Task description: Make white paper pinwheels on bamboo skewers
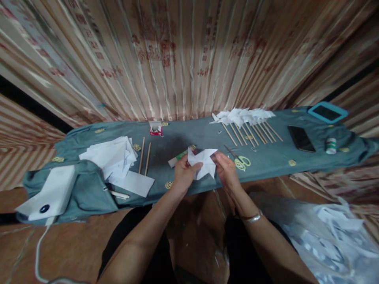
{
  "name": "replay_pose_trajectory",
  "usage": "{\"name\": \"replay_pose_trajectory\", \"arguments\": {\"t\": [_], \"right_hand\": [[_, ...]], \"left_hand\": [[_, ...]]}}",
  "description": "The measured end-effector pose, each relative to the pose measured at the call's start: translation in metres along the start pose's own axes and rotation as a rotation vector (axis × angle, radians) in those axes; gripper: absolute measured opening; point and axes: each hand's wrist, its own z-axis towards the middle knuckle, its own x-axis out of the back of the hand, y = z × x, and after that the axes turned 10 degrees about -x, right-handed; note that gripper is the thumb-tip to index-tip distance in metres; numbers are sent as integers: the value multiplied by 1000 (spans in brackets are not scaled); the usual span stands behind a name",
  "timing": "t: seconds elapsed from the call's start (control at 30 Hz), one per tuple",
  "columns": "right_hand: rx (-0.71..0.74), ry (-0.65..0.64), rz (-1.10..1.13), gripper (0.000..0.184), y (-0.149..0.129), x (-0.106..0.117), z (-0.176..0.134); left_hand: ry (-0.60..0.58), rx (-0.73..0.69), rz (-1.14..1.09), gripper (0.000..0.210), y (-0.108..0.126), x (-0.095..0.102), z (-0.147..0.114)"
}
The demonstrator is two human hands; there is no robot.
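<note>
A white paper pinwheel (204, 162) is held between my two hands, over the near edge of the cloth-covered table. My left hand (184, 173) pinches it from the left, thumb across the front. On the right edge, my right hand (226, 167) has its fingers closed at a paper point; the exact grip is partly hidden. Behind my left hand lies a green and white box (174, 159), partly covered. Scissors with yellow-green handles (242, 161) rest just right of my right hand. At the back, several finished paper pinwheels (242, 116) lie in a row on wooden sticks (250, 134).
Left on the table (189, 132) are white paper sheets (111, 156), two loose wooden sticks (145, 157), a pen (120, 195), a red box of pins (155, 129) and a white device (56, 193). A phone (301, 139), a small bottle (331, 146) and a blue-framed tablet (327, 113) lie right.
</note>
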Motion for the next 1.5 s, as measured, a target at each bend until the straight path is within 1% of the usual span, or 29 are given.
{"name": "replay_pose_trajectory", "arguments": {"t": [0.1, 0.17, 0.23, 0.3, 0.4, 0.6, 0.7, 0.83, 0.93, 1.0, 1.1, 1.27, 1.33, 1.4, 1.5], "right_hand": [[-28, -55, -60, 33, -3, 0, -3], [-53, -98, -92, 36, -5, 0, -4], [-63, -114, -114, 40, -5, 0, -5], [-67, -104, -129, 43, -5, -1, -5], [-61, -80, -135, 42, -5, -1, -5], [-4, -53, -203, 41, -7, -2, -5], [25, -28, -266, 41, -6, -1, -5], [102, 34, -402, 38, -3, 0, -3], [125, 43, -452, 38, -5, -1, -4], [126, 39, -448, 40, -9, -3, -6], [108, 49, -379, 41, -16, -5, -8], [115, 181, -284, 41, -22, -1, 2], [120, 199, -290, 40, -20, -1, 12], [135, 197, -283, 37, -17, -6, 22], [149, 159, -303, 30, -14, -23, 37]], "left_hand": [[-7, 1, 15, 46, 0, -2, -1], [-16, 2, 23, 46, 0, -4, -2], [-28, 7, 22, 45, 1, -6, -2], [-37, 14, 18, 44, 0, -7, -2], [-41, 17, 26, 46, -2, -8, 0], [6, -16, 59, 49, -6, -11, 6], [7, -7, 57, 46, -5, -12, 6], [18, -13, 50, 47, -3, -13, 7], [14, -19, 34, 45, -3, -13, 7], [13, -22, 17, 44, -3, -13, 7], [25, -15, -11, 43, -3, -14, 7], [70, -19, -85, 45, 0, -10, 9], [74, -28, -103, 45, 3, -6, 10], [84, -34, -120, 44, 8, -1, 11], [112, -37, -144, 44, 14, 6, 11]]}}
